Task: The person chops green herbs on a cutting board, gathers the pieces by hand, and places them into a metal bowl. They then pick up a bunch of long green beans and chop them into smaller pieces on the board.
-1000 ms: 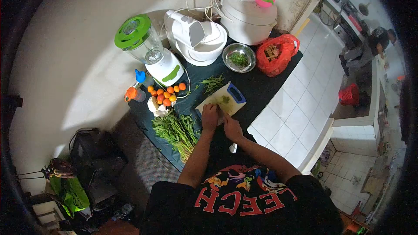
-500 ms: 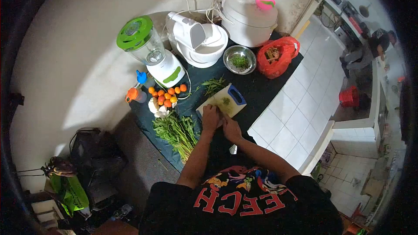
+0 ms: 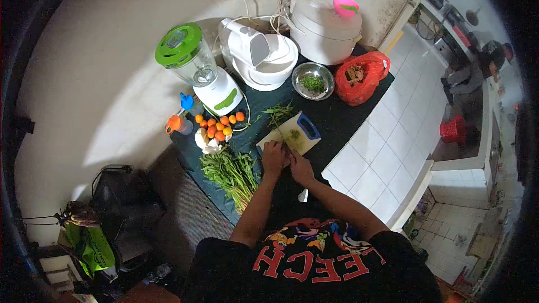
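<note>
A white cutting board [image 3: 304, 143] with a blue handle lies on the dark tablecloth, a small heap of chopped greens [image 3: 295, 134] on it. At the board's near left part, my left hand [image 3: 274, 157] is closed over something too hidden to name. My right hand [image 3: 301, 168] is closed beside it, around what looks like a knife, mostly covered by the fingers. Loose leafy sprigs [image 3: 278, 114] lie past the board's far left edge. A large bunch of leafy greens [image 3: 231, 177] is left of my left hand. Beyond the board is a metal bowl [image 3: 300, 93] holding chopped greens.
Orange tomatoes [image 3: 219, 126], garlic [image 3: 210, 145] and two small bottles stand left. Behind are a blender [image 3: 216, 91], a white mixer [image 3: 244, 42], a large white rice cooker [image 3: 324, 33] and a red plastic bag [image 3: 359, 88]. Another person [image 3: 477, 67] sits far right.
The whole view has shifted slightly, with the table's things a little lower and further right. Both hands remain together at the board.
</note>
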Available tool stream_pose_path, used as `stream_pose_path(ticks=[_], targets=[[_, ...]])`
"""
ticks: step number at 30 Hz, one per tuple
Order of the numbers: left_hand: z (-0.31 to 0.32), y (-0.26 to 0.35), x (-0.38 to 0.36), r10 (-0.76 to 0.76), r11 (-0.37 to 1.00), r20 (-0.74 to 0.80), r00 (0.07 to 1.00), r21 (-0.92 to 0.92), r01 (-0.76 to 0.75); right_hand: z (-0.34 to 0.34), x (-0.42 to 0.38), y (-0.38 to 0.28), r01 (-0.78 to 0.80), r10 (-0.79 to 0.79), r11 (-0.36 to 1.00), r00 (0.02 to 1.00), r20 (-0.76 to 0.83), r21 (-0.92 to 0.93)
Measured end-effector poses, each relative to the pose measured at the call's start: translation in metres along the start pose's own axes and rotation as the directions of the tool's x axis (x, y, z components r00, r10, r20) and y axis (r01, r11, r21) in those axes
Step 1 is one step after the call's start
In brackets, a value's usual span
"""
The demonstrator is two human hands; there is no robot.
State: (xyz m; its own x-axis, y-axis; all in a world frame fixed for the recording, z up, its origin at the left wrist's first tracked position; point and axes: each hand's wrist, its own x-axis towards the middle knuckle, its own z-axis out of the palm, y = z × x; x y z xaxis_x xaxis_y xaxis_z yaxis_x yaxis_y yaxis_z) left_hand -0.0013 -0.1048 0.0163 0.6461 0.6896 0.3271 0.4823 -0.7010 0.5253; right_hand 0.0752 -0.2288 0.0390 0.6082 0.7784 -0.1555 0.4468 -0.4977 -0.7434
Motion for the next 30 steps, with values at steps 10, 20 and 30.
stream_pose_path(ticks=[10, 20, 30], targets=[[-0.002, 0.0, 0.005, -0.074, 0.994, 0.047, 0.996, 0.089, 0.07, -0.009, -0.017, -0.013, -0.128, 0.135, 0.99, 0.982, 0.135, -0.06], [-0.005, -0.002, 0.004, -0.156, 0.988, 0.096, 0.983, 0.022, 0.155, -0.018, -0.007, -0.03, -0.16, 0.153, 0.985, 0.982, 0.111, 0.06], [-0.01, 0.003, 0.003, -0.126, 0.992, 0.076, 0.989, -0.008, 0.127, -0.012, 0.001, -0.021, -0.123, 0.121, 0.992, 0.989, 0.089, 0.022]])
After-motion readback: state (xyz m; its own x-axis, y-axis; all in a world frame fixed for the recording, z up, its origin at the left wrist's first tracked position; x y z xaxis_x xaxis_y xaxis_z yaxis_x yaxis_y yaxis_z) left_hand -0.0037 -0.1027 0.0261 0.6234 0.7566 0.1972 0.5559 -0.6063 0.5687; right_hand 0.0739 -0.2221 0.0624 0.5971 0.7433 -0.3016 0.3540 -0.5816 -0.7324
